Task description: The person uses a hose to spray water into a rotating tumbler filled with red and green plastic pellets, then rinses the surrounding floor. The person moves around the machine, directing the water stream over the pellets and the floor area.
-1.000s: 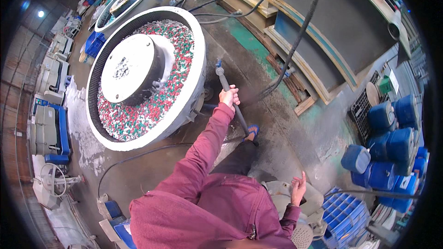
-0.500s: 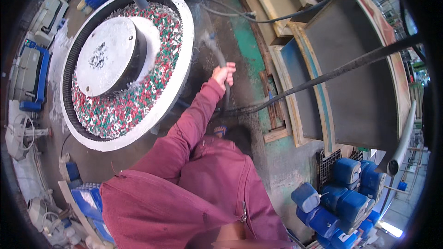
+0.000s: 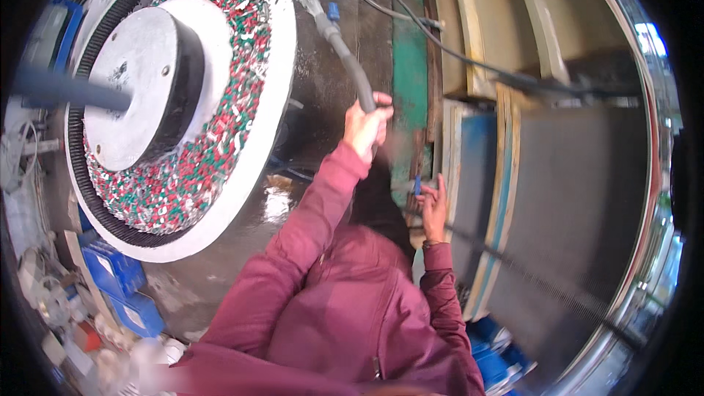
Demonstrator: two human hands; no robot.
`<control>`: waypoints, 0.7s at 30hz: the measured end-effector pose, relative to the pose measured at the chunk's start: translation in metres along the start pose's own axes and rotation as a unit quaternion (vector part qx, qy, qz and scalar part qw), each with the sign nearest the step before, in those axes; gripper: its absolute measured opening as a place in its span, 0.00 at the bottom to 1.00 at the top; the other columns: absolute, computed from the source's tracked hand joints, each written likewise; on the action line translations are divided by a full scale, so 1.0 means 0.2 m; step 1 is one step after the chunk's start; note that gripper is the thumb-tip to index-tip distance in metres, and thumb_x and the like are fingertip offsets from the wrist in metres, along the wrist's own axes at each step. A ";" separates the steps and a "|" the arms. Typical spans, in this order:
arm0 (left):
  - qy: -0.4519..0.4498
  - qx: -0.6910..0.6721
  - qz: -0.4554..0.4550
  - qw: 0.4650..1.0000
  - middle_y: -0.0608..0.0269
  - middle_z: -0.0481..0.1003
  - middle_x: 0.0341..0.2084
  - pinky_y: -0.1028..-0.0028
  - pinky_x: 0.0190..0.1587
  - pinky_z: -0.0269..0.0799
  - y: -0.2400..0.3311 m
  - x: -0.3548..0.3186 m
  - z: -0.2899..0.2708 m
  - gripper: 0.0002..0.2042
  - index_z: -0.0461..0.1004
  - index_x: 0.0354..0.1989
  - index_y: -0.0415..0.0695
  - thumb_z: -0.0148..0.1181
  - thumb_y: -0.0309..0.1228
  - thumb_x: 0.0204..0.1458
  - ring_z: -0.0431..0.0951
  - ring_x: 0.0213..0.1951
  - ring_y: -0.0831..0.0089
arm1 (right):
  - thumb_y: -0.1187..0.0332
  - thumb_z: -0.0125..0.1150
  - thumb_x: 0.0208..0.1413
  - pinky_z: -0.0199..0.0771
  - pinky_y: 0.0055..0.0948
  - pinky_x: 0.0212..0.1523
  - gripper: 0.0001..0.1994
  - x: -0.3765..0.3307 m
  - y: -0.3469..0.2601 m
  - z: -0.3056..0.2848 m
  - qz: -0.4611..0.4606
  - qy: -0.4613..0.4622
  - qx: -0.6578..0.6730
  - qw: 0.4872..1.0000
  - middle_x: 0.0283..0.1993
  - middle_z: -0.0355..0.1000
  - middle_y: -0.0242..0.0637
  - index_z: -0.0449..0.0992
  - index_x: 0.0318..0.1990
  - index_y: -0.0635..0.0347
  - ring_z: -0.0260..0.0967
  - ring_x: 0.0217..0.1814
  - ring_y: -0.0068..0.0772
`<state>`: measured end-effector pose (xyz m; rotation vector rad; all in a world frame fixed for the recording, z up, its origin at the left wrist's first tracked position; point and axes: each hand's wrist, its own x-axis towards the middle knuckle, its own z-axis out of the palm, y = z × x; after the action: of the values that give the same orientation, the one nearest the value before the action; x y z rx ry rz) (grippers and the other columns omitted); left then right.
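Observation:
My left hand (image 3: 367,128) is closed around a grey hose (image 3: 346,57), which extends up and forward to a pale, wet-looking end beside the bowl. To the right and lower, my right hand (image 3: 434,209) has its fingers apart, one pointing upward. Its fingertips are at a small blue handle (image 3: 418,185) on a fitting; whether they touch it is unclear. Left of the hose stands a large round white-rimmed bowl (image 3: 282,44) with a ribbed dark inner wall. Red, green and white pellets (image 3: 220,139) fill its ring around a raised centre with a grey disc lid (image 3: 132,88).
A blurred grey pole (image 3: 70,89) crosses above the bowl. Wooden-edged troughs (image 3: 506,169) line the right side, with dark cables (image 3: 469,59) across them. Blue containers (image 3: 117,268) sit lower left, and a small blue object (image 3: 334,11) lies by the hose end.
My right hand has come into view by the blue handle. The hose in my left hand now points up and left toward the bowl's rim. My view has shifted, bringing the bowl closer.

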<state>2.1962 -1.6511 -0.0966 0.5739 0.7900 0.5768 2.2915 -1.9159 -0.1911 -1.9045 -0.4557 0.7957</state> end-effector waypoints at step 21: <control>0.426 0.120 -0.037 0.896 0.71 0.62 0.12 0.80 0.10 0.51 0.22 1.45 0.25 0.08 0.67 0.36 0.42 0.50 0.19 0.48 0.57 0.09 0.84 | 0.77 0.36 0.54 0.72 0.33 0.22 0.20 1.52 0.54 -0.86 0.516 -0.157 -0.017 0.842 0.29 0.69 0.39 0.60 0.55 0.58 0.67 0.21 0.29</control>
<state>2.3889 -1.4401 -0.1780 0.5021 1.7284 0.6661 2.6265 -1.8877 -0.3360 -1.9950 0.4592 1.8149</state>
